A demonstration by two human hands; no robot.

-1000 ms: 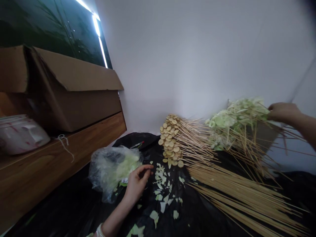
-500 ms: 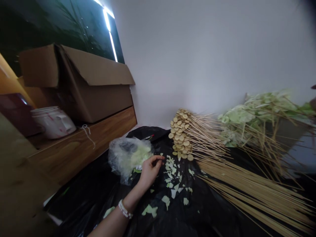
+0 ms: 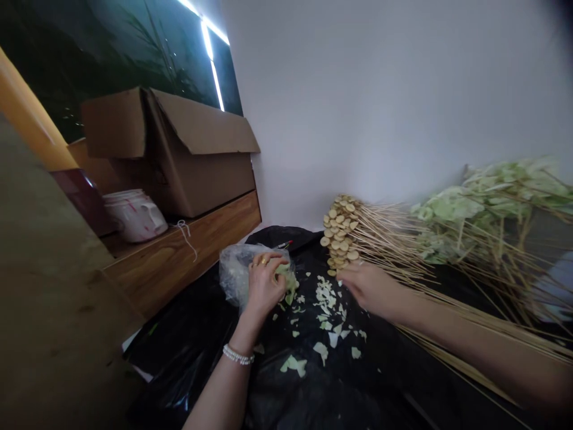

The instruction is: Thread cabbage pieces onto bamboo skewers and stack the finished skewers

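Note:
My left hand (image 3: 266, 283) is at the mouth of a clear plastic bag (image 3: 231, 278), its fingers bent and the thumb apart from them. Pale green cabbage leaves (image 3: 290, 285) show just beyond the thumb. My right hand (image 3: 364, 286) has its fingertips pinched together low beside the potato slices; whatever is between them is too small to make out. Those round potato slices (image 3: 341, 230) are on a stack of wooden skewers (image 3: 389, 224). Torn cabbage bits (image 3: 326, 298) lie scattered between my hands on black plastic sheeting (image 3: 308, 394).
Skewers with cabbage leaves (image 3: 452, 206) are heaped at the right by the wall. Loose bare skewers (image 3: 447, 364) lie under my right forearm. On a wooden ledge (image 3: 192, 266) at the left stand a cardboard box (image 3: 215, 179) and a white plastic jug (image 3: 134, 218).
My right hand has come in from the right to the potato slices. My left hand has drawn back left over the bag's mouth. The view has turned slightly left.

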